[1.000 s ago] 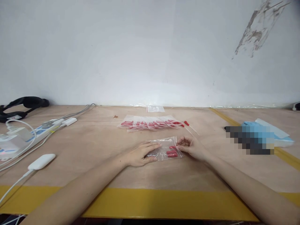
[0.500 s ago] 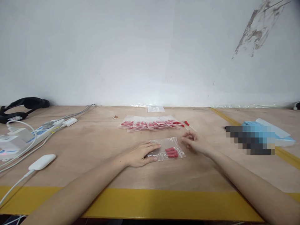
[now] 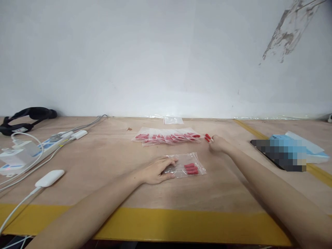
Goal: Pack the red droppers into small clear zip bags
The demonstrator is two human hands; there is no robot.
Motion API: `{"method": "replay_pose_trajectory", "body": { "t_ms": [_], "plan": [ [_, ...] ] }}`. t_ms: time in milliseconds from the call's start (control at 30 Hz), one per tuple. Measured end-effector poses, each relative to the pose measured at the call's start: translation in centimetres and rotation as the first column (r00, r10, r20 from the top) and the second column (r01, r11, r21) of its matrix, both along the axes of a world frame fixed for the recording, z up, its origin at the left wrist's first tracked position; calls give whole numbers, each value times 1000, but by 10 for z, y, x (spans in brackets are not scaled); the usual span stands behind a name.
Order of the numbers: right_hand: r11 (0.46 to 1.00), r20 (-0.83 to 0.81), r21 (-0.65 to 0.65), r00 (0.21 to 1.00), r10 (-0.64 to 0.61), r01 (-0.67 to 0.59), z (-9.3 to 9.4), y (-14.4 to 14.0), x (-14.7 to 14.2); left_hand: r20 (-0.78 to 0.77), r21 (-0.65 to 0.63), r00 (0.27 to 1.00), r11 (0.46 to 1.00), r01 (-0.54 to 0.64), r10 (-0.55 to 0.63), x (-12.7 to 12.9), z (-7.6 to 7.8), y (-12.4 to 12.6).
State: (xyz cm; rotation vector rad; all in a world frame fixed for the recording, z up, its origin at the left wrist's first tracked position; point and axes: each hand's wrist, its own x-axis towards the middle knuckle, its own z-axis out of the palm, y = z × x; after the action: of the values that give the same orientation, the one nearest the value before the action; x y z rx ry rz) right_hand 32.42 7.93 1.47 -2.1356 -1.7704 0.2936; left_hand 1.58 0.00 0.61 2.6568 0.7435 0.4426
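Note:
My left hand (image 3: 157, 170) lies flat on the left end of a small clear zip bag (image 3: 188, 168) that holds three red-capped pieces. My right hand (image 3: 218, 143) has reached forward and right, fingers closed around the white stems of loose red-tipped pieces (image 3: 207, 137) on the wooden table (image 3: 111, 155). A row of filled clear bags with red pieces (image 3: 167, 136) lies just behind, left of my right hand.
An empty small bag (image 3: 173, 120) lies by the wall. A power strip with plugs and cables (image 3: 31, 150), a white adapter (image 3: 49, 177) and a black strap (image 3: 26, 116) sit at the left. A blue packet (image 3: 298, 147) lies at the right. Yellow tape (image 3: 181, 226) edges the table.
My right hand left the bag in front of me and moved forward to the loose red-tipped pieces. My left hand stayed on the bag.

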Motion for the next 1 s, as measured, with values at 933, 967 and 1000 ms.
{"method": "replay_pose_trajectory", "body": {
  "t_ms": [933, 967, 1000],
  "plan": [
    [983, -874, 64, 465, 139, -173, -24, -75, -44, -59, 55, 998, 998, -14, 17, 0, 3, -1],
    [974, -832, 41, 533, 157, -224, -23, -75, -41, -60, 55, 998, 998, -13, 16, 0, 2, -1],
    [965, -785, 25, 592, 180, -261, -22, -74, -38, -58, 56, 998, 998, -11, 14, 0, 2, -1]
  ]
}}
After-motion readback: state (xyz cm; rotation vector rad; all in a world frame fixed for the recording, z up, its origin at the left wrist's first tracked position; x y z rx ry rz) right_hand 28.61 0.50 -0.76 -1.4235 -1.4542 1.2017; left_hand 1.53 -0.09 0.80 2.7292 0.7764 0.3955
